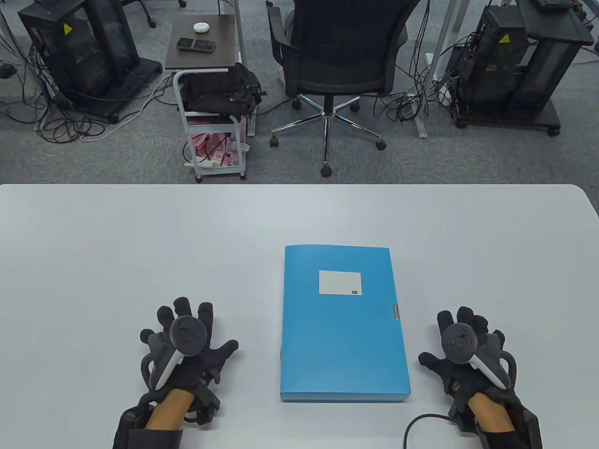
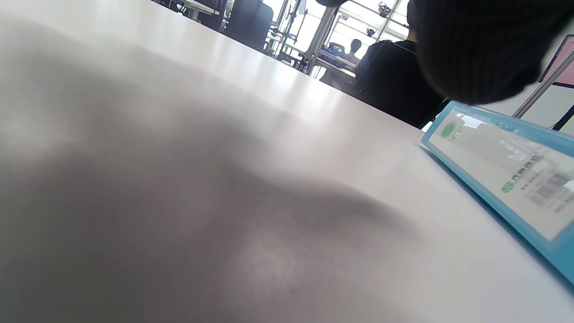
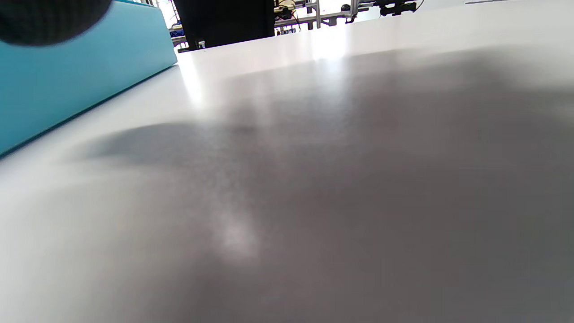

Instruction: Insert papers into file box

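A blue file box (image 1: pixel 344 327) lies flat and closed on the white table (image 1: pixel 140 243), with a white label on its lid. No papers show in any view. My left hand (image 1: pixel 187 336) rests flat on the table to the left of the box, fingers spread, holding nothing. My right hand (image 1: pixel 461 346) rests flat on the table to the right of the box, also holding nothing. The left wrist view shows the box's labelled spine (image 2: pixel 506 179) at the right. The right wrist view shows the box's blue side (image 3: pixel 76 72) at the upper left.
Beyond the table's far edge stand a black office chair (image 1: pixel 337 61), a small white cart (image 1: pixel 213 93) with a bag on it, and black equipment racks (image 1: pixel 510 65) with floor cables. A black cable (image 1: pixel 421 425) runs from my right wrist.
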Demonstrator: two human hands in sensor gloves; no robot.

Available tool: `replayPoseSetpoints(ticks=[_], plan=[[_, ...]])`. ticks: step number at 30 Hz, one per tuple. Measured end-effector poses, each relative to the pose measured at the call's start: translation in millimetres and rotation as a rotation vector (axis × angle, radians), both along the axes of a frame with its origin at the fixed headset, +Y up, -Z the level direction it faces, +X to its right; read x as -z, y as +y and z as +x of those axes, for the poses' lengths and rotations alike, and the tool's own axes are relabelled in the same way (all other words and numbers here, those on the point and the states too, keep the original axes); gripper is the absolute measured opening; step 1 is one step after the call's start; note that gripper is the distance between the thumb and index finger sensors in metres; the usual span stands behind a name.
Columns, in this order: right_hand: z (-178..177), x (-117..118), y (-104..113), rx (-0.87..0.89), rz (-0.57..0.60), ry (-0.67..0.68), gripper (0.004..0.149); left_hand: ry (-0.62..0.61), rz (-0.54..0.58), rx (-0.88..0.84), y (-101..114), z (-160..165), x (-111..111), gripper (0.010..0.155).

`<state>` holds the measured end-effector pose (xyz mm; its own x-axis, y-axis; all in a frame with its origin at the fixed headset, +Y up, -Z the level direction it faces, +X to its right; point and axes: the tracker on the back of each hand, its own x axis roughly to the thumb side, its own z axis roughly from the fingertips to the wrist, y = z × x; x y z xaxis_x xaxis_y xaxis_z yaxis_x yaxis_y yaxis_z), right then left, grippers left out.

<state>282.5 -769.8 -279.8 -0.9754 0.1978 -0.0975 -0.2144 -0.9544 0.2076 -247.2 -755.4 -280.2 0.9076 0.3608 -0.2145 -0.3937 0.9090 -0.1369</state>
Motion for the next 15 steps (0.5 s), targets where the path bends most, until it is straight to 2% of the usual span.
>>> replayPoseSetpoints(ticks=[15], plan=[[2.0, -1.0, 1.2, 0.022, 0.017, 0.004, 0.091, -0.017, 0.014, -0.028, 1.7, 1.6, -0.2, 0.097]])
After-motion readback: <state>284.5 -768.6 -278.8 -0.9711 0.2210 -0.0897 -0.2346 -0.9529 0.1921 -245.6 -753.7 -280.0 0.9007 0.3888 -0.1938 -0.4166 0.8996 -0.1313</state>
